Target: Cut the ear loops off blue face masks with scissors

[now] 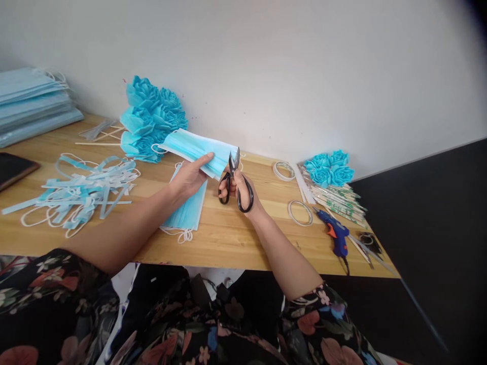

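My left hand (190, 175) grips a light blue face mask (198, 148), held flat above the wooden table (236, 238). My right hand (241, 188) has its fingers through the black handles of a pair of scissors (233, 175), whose blades meet the mask's right edge. Under my left hand a small stack of blue masks (186, 213) lies on the table, ear loops hanging out at the front.
A heap of cut mask strips and ear loops (76, 190) lies at left. Blue mask flowers (150, 119) lean on the wall; more on sticks (331, 175) at right. Tape rolls (300, 213), a blue glue gun (337, 235), stacked masks (30, 104), a dark tablet (13, 170).
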`<action>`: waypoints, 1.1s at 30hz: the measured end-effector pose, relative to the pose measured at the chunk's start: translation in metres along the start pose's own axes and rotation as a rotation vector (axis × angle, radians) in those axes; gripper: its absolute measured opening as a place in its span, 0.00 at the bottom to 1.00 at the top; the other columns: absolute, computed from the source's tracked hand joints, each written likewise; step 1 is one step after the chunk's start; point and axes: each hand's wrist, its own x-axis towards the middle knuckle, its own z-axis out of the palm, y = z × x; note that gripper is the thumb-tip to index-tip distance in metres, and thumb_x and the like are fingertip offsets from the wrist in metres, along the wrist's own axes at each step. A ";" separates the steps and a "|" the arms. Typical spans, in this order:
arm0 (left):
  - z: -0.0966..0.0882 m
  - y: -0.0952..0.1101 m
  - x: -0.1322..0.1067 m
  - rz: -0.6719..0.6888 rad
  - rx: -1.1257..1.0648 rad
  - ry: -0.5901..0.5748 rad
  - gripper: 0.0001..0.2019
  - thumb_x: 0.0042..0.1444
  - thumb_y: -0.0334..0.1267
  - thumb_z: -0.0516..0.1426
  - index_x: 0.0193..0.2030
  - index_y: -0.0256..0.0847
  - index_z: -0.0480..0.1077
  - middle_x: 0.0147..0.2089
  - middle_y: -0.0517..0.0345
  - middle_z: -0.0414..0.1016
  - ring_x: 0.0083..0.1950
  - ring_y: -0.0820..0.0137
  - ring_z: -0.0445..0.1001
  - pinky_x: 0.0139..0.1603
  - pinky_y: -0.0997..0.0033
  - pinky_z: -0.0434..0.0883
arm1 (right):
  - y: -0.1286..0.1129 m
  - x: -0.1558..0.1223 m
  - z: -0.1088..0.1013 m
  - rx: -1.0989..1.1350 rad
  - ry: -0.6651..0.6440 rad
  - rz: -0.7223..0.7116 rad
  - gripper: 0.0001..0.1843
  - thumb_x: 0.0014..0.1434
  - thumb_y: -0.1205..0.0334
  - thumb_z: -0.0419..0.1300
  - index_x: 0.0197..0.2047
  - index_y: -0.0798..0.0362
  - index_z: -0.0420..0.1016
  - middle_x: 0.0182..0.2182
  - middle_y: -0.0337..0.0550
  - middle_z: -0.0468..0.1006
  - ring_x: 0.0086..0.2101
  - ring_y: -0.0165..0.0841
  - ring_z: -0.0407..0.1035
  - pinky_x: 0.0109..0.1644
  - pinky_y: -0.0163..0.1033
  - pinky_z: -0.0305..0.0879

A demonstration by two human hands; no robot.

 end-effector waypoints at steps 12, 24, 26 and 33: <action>0.006 0.001 -0.006 0.046 0.116 -0.030 0.14 0.50 0.43 0.70 0.35 0.34 0.77 0.36 0.48 0.82 0.39 0.58 0.81 0.46 0.56 0.78 | -0.002 -0.001 0.001 -0.017 0.027 -0.015 0.35 0.51 0.25 0.60 0.35 0.53 0.71 0.25 0.38 0.75 0.22 0.27 0.69 0.26 0.34 0.70; 0.008 0.002 -0.007 0.021 0.106 0.041 0.16 0.48 0.43 0.70 0.38 0.35 0.76 0.40 0.48 0.82 0.46 0.57 0.81 0.51 0.56 0.78 | -0.004 -0.002 0.003 -0.028 0.039 -0.062 0.32 0.52 0.27 0.61 0.34 0.52 0.70 0.26 0.38 0.75 0.22 0.26 0.67 0.25 0.35 0.70; 0.008 0.003 -0.007 0.022 0.101 0.033 0.16 0.49 0.44 0.70 0.38 0.35 0.76 0.40 0.48 0.82 0.46 0.56 0.81 0.51 0.56 0.78 | -0.004 -0.002 0.003 -0.023 0.047 -0.055 0.33 0.52 0.28 0.61 0.37 0.52 0.71 0.27 0.38 0.75 0.22 0.27 0.67 0.25 0.35 0.70; 0.004 0.003 -0.001 0.038 0.008 0.121 0.13 0.50 0.40 0.69 0.39 0.37 0.76 0.42 0.50 0.82 0.51 0.59 0.79 0.54 0.61 0.76 | -0.003 0.000 0.000 -0.022 0.032 -0.005 0.38 0.54 0.29 0.60 0.53 0.53 0.74 0.27 0.37 0.76 0.22 0.27 0.67 0.26 0.35 0.68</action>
